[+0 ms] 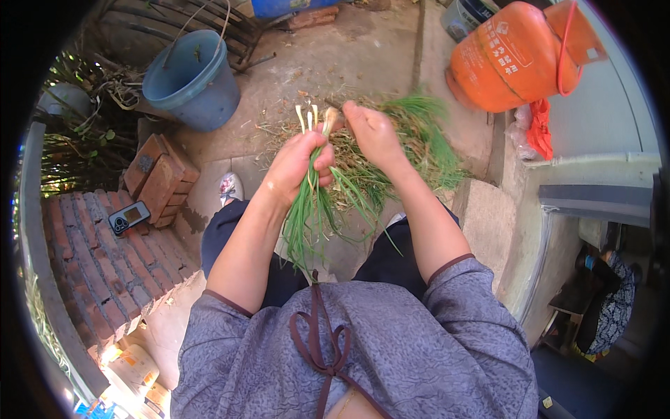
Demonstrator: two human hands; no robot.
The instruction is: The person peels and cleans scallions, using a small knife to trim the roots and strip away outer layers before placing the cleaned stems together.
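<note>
My left hand [303,163] is closed around a small bunch of green onions [309,220]. Their white bulb ends point away from me and the thin green leaves hang towards my lap. Close to its right, my right hand [372,131] pinches something dark and thin, perhaps dry root or skin, beside the largest bulb [330,119]; my fingers hide most of it. On the ground beyond and under the right forearm lies a heap of more green onions [437,139] with dry stalks and peelings.
A blue bucket [209,99] stands at the upper left, near stacked bricks [157,178]. A phone [129,217] lies on a brick ledge [99,267]. An orange gas cylinder [507,57] is at the upper right. Another person [610,304] is seen through a doorway at the right.
</note>
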